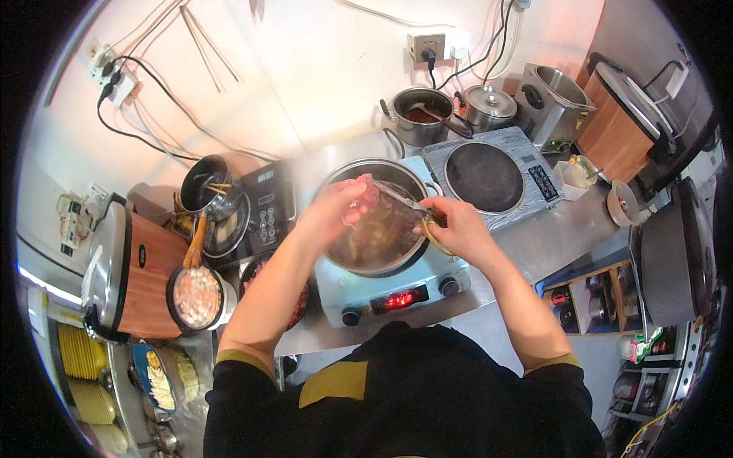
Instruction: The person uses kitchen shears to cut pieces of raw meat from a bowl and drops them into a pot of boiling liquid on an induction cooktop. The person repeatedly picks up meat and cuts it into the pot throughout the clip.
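Note:
My left hand [335, 206] pinches a piece of raw pinkish-red meat [368, 194] above a large steel pot [395, 170]. My right hand [461, 229] grips kitchen scissors [404, 198] with yellow handles, partly hidden by the fingers. The scissors' blades point left and reach the meat. Below both hands, brown broth [366, 243] with pale and dark pieces steams in the pot. The pot stands on a light-blue induction cooker [338, 292] with a lit red display. Beside it a bowl of red meat [299, 312] is partly covered by my left forearm.
To the right is a second cooker [487, 177]; behind it stand a pot with a ladle [424, 114] and a lidded pot [489, 106]. On the left are a saucepan [206, 183] on a black induction cooker [266, 200], a wood-patterned appliance [146, 275], and a container of pale round pieces [196, 297].

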The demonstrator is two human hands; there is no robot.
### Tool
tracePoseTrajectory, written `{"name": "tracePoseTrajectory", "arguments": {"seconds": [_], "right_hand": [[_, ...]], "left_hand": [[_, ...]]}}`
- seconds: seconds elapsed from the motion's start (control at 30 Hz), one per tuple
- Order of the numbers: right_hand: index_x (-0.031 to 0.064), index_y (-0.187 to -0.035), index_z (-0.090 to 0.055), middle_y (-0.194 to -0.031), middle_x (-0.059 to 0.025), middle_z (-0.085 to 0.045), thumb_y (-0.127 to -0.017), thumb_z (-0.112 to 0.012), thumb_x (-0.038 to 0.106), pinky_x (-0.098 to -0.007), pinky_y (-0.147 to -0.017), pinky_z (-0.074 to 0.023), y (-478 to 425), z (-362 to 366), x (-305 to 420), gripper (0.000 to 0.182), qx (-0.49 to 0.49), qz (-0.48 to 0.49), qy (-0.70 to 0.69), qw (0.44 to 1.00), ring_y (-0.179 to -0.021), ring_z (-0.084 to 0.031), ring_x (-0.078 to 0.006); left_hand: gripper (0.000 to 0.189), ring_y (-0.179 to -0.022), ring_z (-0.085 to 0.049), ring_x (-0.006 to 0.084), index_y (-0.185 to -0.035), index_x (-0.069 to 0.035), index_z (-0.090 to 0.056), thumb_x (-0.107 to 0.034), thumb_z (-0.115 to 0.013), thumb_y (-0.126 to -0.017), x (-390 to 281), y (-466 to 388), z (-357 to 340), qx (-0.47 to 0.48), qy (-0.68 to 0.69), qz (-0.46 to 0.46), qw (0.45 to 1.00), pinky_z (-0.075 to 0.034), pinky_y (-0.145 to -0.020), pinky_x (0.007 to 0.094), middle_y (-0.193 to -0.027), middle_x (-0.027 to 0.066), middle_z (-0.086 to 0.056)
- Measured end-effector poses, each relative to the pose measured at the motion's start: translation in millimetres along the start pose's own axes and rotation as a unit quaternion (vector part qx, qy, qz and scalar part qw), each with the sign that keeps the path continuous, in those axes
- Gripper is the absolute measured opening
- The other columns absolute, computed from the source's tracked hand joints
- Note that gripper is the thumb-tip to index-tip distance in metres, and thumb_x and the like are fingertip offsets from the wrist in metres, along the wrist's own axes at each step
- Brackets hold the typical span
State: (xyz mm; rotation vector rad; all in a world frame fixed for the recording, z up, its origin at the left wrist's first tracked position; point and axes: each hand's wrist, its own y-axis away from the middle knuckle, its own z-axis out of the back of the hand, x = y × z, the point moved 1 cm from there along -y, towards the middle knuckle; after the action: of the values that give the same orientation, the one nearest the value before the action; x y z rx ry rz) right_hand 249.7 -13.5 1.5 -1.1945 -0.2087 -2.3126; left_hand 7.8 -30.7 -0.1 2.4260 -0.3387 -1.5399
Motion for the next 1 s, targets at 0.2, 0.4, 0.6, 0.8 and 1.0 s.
{"name": "tracePoseTrajectory", "arguments": {"seconds": [0.2, 0.4, 0.6, 0.8, 1.0], "right_hand": [[0.0041, -0.104, -0.065, -0.063, 0.0071, -0.053, -0.081, -0.074, 0.014, -0.0169, -0.046, -0.0319, 10.4, -9.0, -1.5, 0.027, 0.055, -0.077, -0.257, 0.962, -0.052, -0.044, -0.0006], [0.0053, -0.103, -0.065, -0.060, 0.0077, -0.051, -0.080, -0.074, 0.013, -0.0179, -0.042, -0.0285, 16.5, -17.1, -8.8, 0.026, 0.041, -0.097, -0.320, 0.942, -0.047, -0.041, -0.0011], [0.0048, -0.103, -0.065, -0.062, 0.0074, -0.052, -0.080, -0.074, 0.012, -0.0169, -0.044, -0.0301, 20.6, -21.5, -17.1, 0.025, 0.029, -0.095, -0.316, 0.943, -0.049, -0.043, -0.0003], [0.0023, -0.101, -0.065, -0.069, 0.0003, -0.059, -0.075, -0.077, 0.021, -0.0259, -0.058, -0.0428, 26.8, -18.4, -30.3, 0.035, 0.010, -0.073, -0.205, 0.976, -0.063, -0.055, -0.0106], [0.0056, -0.095, -0.059, -0.083, -0.0110, -0.059, -0.066, -0.077, 0.030, -0.0390, -0.067, -0.0475, 23.3, 26.4, -3.4, 0.042, -0.084, 0.146, 0.258, 0.951, -0.082, -0.061, -0.0279]], "left_hand": [[0.018, -0.068, -0.057, 0.0107, -0.103, -0.006, -0.060, -0.016, -0.063, -0.089, -3.8, 9.1, -9.9, 0.054, 0.032, -0.015, 0.998, -0.040, -0.048, 0.0177, -0.086, 0.0041, -0.062], [0.015, -0.067, -0.055, 0.0083, -0.098, -0.008, -0.060, -0.019, -0.064, -0.088, 11.5, -0.6, 6.1, 0.062, -0.035, -0.040, 0.997, -0.035, -0.045, 0.0164, -0.087, 0.0021, -0.060], [0.013, -0.064, -0.054, 0.0074, -0.098, -0.008, -0.060, -0.015, -0.064, -0.087, 9.0, 1.6, 3.6, 0.048, -0.054, 0.009, 0.997, -0.033, -0.044, 0.0161, -0.086, 0.0017, -0.061], [0.009, -0.060, -0.052, 0.0060, -0.094, -0.005, -0.062, -0.008, -0.064, -0.086, -2.8, 1.1, 6.6, -0.009, -0.188, -0.020, 0.982, -0.037, -0.047, 0.0176, -0.079, 0.0001, -0.060], [0.003, -0.068, -0.057, 0.0070, -0.082, -0.001, -0.060, -0.003, -0.063, -0.083, -35.1, -17.9, 10.8, 0.092, -0.602, -0.149, 0.779, -0.046, -0.060, 0.0236, -0.073, 0.0016, -0.063]]}}
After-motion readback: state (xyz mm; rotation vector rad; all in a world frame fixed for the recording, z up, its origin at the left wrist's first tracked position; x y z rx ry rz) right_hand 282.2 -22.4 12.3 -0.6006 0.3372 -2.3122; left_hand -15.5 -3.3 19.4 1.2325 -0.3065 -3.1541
